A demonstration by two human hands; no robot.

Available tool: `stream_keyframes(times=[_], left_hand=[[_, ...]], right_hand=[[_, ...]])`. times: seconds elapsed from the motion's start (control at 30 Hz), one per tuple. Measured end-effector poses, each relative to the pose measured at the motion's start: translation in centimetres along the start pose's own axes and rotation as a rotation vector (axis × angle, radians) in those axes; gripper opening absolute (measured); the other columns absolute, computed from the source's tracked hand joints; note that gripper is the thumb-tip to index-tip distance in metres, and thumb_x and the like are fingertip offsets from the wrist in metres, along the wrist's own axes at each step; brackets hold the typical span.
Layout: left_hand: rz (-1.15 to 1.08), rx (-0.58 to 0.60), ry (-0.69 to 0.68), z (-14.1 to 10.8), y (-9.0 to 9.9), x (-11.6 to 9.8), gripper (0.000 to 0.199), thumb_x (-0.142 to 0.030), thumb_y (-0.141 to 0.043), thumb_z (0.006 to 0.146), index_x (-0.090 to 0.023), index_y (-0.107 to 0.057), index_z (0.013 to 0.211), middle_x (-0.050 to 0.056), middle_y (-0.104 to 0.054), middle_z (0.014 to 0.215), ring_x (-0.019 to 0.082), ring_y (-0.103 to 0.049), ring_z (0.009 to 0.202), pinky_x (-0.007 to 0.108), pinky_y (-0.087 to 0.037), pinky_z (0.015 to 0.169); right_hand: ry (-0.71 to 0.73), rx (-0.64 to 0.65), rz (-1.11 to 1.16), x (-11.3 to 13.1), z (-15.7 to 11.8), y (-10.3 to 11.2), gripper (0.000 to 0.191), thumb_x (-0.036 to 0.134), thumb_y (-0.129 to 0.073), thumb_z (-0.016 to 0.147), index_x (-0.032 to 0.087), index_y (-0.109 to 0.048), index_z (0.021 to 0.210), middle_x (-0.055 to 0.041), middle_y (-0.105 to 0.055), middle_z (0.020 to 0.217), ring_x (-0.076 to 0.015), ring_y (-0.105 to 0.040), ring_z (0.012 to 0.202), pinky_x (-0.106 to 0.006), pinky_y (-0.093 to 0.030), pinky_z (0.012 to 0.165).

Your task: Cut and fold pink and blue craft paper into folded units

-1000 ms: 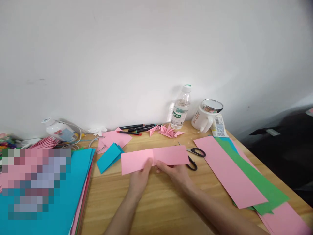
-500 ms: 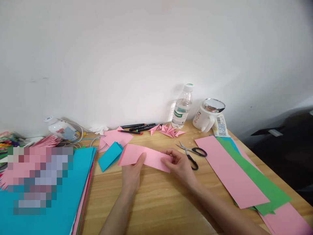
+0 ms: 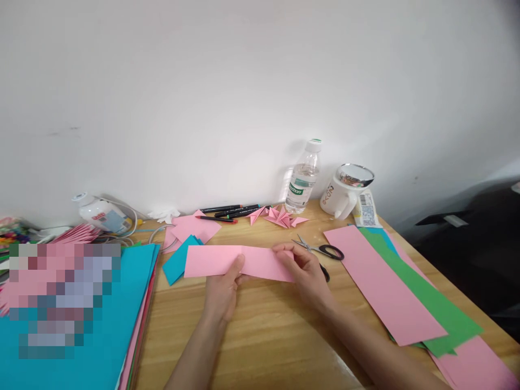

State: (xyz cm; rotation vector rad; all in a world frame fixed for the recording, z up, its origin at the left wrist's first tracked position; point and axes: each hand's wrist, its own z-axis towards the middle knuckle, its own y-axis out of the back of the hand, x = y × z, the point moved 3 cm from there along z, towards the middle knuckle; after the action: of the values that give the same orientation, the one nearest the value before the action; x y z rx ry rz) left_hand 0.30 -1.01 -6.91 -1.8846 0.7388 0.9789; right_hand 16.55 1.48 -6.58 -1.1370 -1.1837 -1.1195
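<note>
A pink paper strip (image 3: 215, 261) is held up above the wooden table, nearly level, with a faint crease near its middle. My left hand (image 3: 222, 290) pinches its lower edge at the crease, thumb in front and fingers behind. At the strip's right end, my right hand (image 3: 306, 273) grips it between thumb and fingers. Black-handled scissors (image 3: 312, 248) lie just beyond my right hand, which partly hides them. Behind the strip's left end sits a folded blue paper piece (image 3: 179, 262), partly covered.
Pink and green paper strips (image 3: 390, 287) lie at the right. A blue paper stack (image 3: 122, 303) covers the left. Along the wall stand a water bottle (image 3: 303, 181) and a white mug (image 3: 343, 195), beside folded pink paper shapes (image 3: 280, 216) and several pens (image 3: 227, 211).
The pink strip has turned more level and opened out flatter, its left end reaching further left. My right hand has shifted slightly right with its end.
</note>
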Motion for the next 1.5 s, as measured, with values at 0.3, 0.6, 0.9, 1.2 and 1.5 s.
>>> stream_keyframes(times=[0.3, 0.6, 0.9, 1.2, 1.5], left_hand=[[0.009, 0.001, -0.041, 0.1, 0.1, -0.6, 0.038, -0.023, -0.082, 0.048, -0.015, -0.061, 0.079, 0.001, -0.067, 0.076, 0.015, -0.063, 0.07, 0.026, -0.051, 0.061], [0.233, -0.121, -0.191, 0.4, 1.2, 0.0, 0.04, -0.029, -0.078, 0.056, -0.017, -0.06, 0.09, 0.007, -0.067, 0.095, 0.023, -0.062, 0.091, 0.038, -0.048, 0.082], [0.277, -0.168, -0.168, 0.6, 1.5, 0.5, 0.039, -0.029, -0.078, 0.057, -0.017, -0.062, 0.09, 0.008, -0.067, 0.098, 0.022, -0.062, 0.091, 0.035, -0.048, 0.081], [0.187, 0.012, -0.15, 0.4, 0.5, 0.2, 0.034, -0.03, -0.076, 0.057, -0.011, -0.066, 0.083, 0.012, -0.071, 0.086, 0.026, -0.065, 0.082, 0.038, -0.05, 0.076], [0.254, 0.045, -0.147, 0.6, 0.8, 0.9, 0.034, -0.033, -0.077, 0.056, -0.012, -0.066, 0.082, 0.01, -0.071, 0.085, 0.023, -0.065, 0.08, 0.031, -0.049, 0.068]], right_hand=[[-0.153, 0.126, 0.246, -0.4, 0.2, 0.0, 0.036, 0.051, -0.051, 0.08, 0.02, -0.068, 0.076, -0.0055, -0.066, 0.09, -0.0179, -0.059, 0.069, -0.027, -0.043, 0.056], [-0.077, 0.152, -0.121, 0.3, 0.1, -0.3, 0.022, 0.032, -0.063, 0.071, 0.019, -0.067, 0.089, -0.0034, -0.066, 0.087, -0.0202, -0.059, 0.078, -0.03, -0.045, 0.07], [0.308, 0.182, -0.276, 0.7, -0.5, -0.8, 0.029, 0.02, -0.052, 0.08, 0.024, -0.066, 0.106, -0.004, -0.056, 0.08, -0.0176, -0.053, 0.076, -0.03, -0.044, 0.069], [0.27, 0.526, 0.002, 1.8, -1.5, -1.7, 0.049, 0.057, -0.039, 0.086, 0.026, -0.059, 0.117, -0.008, -0.051, 0.103, -0.0193, -0.051, 0.09, -0.031, -0.046, 0.069], [0.323, 0.435, -0.156, 1.0, -1.2, -1.8, 0.026, 0.028, -0.047, 0.089, 0.029, -0.061, 0.111, -0.0058, -0.052, 0.101, -0.0171, -0.051, 0.094, -0.029, -0.046, 0.075]])
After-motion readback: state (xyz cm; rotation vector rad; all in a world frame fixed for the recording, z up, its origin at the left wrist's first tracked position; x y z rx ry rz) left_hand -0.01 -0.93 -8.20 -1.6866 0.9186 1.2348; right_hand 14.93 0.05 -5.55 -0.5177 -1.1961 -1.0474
